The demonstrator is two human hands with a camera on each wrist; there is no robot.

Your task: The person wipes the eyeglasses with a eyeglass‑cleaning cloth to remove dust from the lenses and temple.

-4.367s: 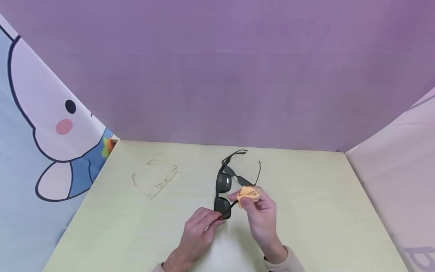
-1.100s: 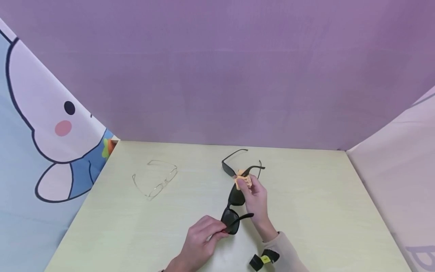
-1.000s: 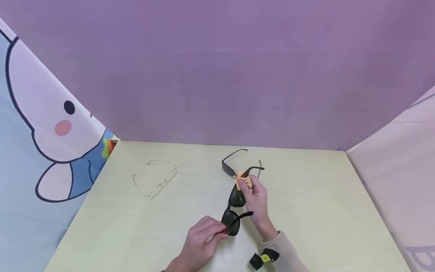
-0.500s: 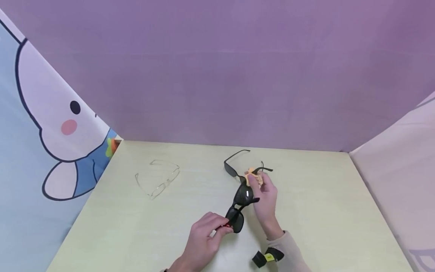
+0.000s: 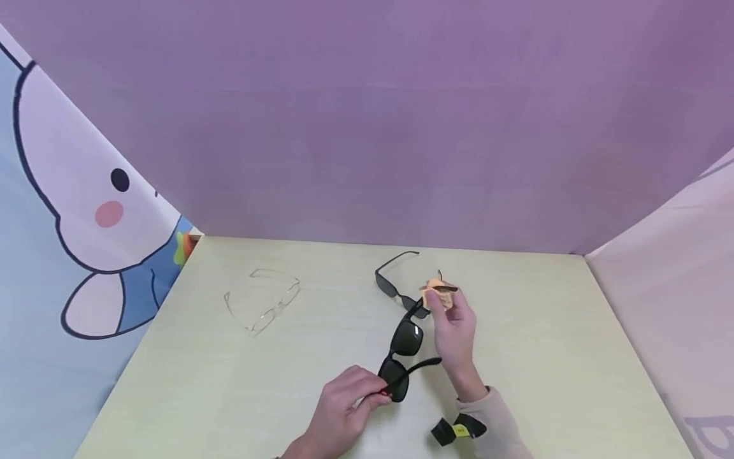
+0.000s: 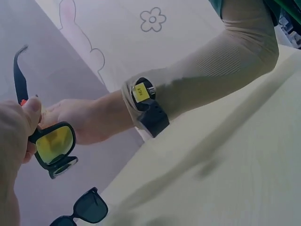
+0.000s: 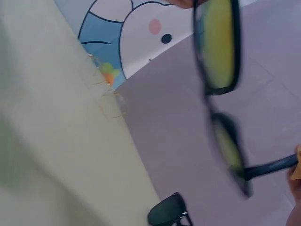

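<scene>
Black sunglasses hang tilted above the table, both temples unfolded. My left hand pinches them at the near corner of the frame, by the hinge. With thumb and fingers my right hand holds a folded orange cloth around the far temple, close to its tip. In the right wrist view the cloth is partly cut off at the edge, with the temple running into it. Behind the held pair, a second pair of dark sunglasses rests on the table, partly covered by the right hand and cloth.
Thin-framed clear eyeglasses lie unfolded on the left of the pale table. A purple panel stands along the back edge. Printed cloth walls flank the table. A black strapped device sits on the right wrist.
The cloth has passed from the near temple to the far one. Over the last second my right hand has slid it rightward toward the tip. The held sunglasses have turned and tilted.
</scene>
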